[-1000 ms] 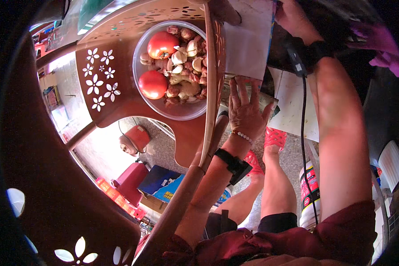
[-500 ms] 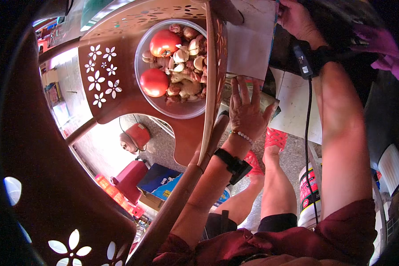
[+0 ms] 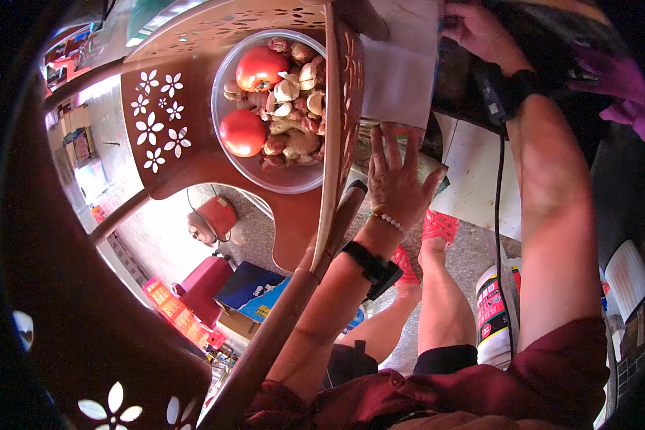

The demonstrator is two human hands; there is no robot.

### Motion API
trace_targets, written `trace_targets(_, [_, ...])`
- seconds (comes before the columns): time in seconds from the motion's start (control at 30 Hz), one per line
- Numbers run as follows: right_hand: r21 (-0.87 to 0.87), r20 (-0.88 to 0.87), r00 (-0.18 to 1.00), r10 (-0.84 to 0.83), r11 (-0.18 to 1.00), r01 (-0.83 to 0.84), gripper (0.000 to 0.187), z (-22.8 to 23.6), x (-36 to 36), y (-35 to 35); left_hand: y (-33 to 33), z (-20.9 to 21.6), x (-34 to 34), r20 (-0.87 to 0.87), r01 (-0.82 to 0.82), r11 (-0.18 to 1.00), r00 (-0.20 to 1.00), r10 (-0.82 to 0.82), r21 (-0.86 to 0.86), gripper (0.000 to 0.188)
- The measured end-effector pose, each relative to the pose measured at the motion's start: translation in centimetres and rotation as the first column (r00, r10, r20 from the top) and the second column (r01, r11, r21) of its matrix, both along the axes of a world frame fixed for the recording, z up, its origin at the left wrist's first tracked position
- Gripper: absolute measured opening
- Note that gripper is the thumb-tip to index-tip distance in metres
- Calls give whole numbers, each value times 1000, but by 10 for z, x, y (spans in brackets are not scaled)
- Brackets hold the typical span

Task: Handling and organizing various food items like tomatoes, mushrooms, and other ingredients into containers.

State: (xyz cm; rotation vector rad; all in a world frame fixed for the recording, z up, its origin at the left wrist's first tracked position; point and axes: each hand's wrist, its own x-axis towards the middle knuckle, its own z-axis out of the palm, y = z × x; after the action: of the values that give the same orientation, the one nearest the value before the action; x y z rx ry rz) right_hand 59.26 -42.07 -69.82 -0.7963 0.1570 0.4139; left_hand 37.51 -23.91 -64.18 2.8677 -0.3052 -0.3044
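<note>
My left hand (image 3: 398, 175) lies with its fingers spread on a flat, greenish, see-through thing (image 3: 431, 163), whose kind I cannot make out. A beaded bracelet and a black band are on that wrist. Far ahead, at the upper edge, my right hand (image 3: 484, 32) has its fingers curled beside the edge of a pale, sheet-like panel (image 3: 401, 68). What those fingers hold, if anything, is hidden. Left of my left hand, a clear round bowl (image 3: 226, 161) holds two tomatoes (image 3: 242, 133), garlic (image 3: 287, 90), ginger (image 3: 297, 142) and small reddish bulbs.
A brown rack with flower cut-outs (image 3: 186, 168) carries the bowl; its post (image 3: 279, 322) runs close along my left forearm. White tiles (image 3: 484, 172) lie between my arms. A black cable (image 3: 499, 215) hangs from my right wrist. Below are a white bucket (image 3: 491, 315) and a blue box (image 3: 254, 290).
The whole view has shifted slightly, so the rack and bowl sit a little further left in the picture. Both hands keep nearly the same places and poses.
</note>
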Motion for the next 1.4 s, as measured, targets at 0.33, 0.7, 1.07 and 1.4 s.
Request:
trace_targets(0.33, [16,-139,985,-99,995,103,8,-1,-15,16,-4,17,2,-69,-8,1000,998,9,5,84])
trace_targets(0.7, [-313,-256,965,-61,949,-23,30,-1,-54,59,-1,21,-1,-71,-36,996,997,31,-76,83])
trace_targets(1.07, [-675,222,963,-155,688,266,35,-31,-69,76,5,12,-1,-64,-65,991,996,58,-116,82])
trace_targets(1.4, [-711,702,710,45,85,698,23,73,-61,81,5,18,0,-108,-67,998,992,69,16,83])
